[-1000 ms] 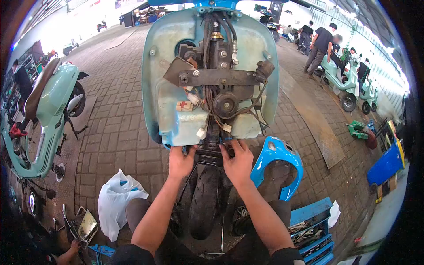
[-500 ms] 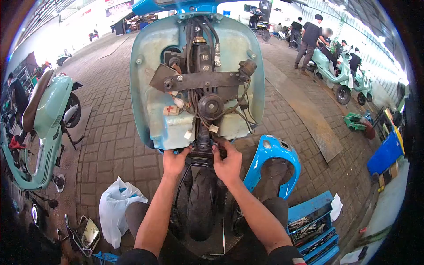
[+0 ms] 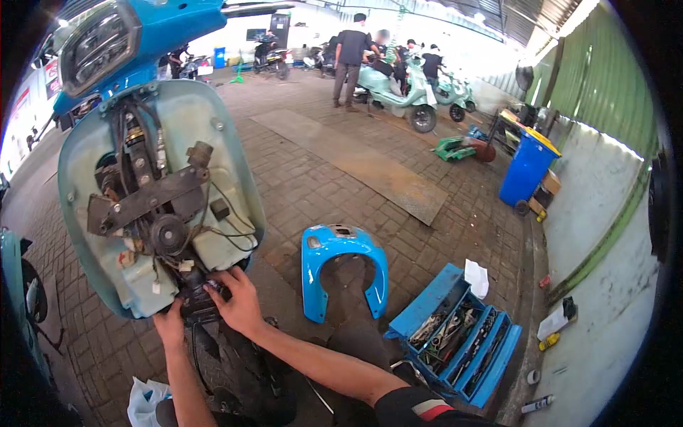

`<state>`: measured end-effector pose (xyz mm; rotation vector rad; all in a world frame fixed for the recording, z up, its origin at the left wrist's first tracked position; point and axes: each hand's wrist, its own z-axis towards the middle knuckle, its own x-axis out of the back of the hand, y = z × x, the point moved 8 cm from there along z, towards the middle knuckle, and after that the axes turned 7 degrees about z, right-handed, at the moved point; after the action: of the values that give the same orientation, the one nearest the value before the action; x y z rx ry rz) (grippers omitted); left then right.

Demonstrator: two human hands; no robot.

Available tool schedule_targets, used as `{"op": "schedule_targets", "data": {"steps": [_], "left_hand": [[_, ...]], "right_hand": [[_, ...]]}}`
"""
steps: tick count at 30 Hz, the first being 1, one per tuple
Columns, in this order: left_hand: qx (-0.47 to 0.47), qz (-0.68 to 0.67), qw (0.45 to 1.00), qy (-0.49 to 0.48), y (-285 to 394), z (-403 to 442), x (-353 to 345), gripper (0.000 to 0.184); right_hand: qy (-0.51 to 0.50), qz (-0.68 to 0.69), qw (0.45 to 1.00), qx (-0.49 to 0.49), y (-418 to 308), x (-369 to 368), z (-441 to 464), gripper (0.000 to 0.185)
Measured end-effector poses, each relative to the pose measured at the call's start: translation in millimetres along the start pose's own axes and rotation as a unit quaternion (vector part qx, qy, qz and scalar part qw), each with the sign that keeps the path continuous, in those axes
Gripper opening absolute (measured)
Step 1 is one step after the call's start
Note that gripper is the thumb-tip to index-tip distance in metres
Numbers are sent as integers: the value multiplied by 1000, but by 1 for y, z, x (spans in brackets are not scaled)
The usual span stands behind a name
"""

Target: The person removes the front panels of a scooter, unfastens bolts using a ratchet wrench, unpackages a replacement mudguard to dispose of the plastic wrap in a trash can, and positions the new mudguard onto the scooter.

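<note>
A scooter's front end with its pale green leg shield (image 3: pixel 238 135) stands on the left, wiring and a black bracket (image 3: pixel 153 203) exposed. A round black horn (image 3: pixel 169 235) sits below the bracket. My left hand (image 3: pixel 171 326) is at the shield's lower edge, its fingers curled and their tips partly hidden beside the black parts above the front wheel. Opposite it, my right hand (image 3: pixel 240 302) has bent fingers around the dark area at the base of the steering column. What either hand grips is too dark and covered to make out. Below them is the front tyre (image 3: pixel 229 384).
A blue body panel (image 3: pixel 311 274) lies on the paving to the right. Nearby is an open blue toolbox (image 3: pixel 421 319) full of tools. A white plastic bag (image 3: pixel 144 404) rests at lower left. People stand around green scooters (image 3: pixel 388 92) at the back; a blue bin (image 3: pixel 525 171) stands by the wall.
My view has swung right, so the scooter now appears farther left and tilted. Both hands remain at the base of the steering column, with the right hand's fingers reaching around its side.
</note>
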<state>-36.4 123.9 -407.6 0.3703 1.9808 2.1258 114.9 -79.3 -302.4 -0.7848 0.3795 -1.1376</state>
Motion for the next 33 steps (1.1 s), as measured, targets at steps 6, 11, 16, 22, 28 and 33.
{"op": "schedule_targets", "data": {"steps": [6,11,16,22,28,33], "left_hand": [[-14,47,999,-24,3,4,5,61],[-31,13,999,11,5,4,6,58],[4,52,998,-26,21,-4,8,55],[-15,16,999,-26,24,-6,7,52],[-33,47,998,-12,40,-14,0,53],[-16,3,999,-40,6,6,6,63]], "right_hand": [[-56,24,997,-47,13,-12,-4,19],[-23,3,1000,-9,4,-7,-1,20],[-64,-13,998,7,2,-7,-1,23],[-83,-32,996,-10,6,-8,-2,22],[-84,-12,996,-12,6,-8,1,22],[-66,-50,996,28,6,-10,-3,24]]}}
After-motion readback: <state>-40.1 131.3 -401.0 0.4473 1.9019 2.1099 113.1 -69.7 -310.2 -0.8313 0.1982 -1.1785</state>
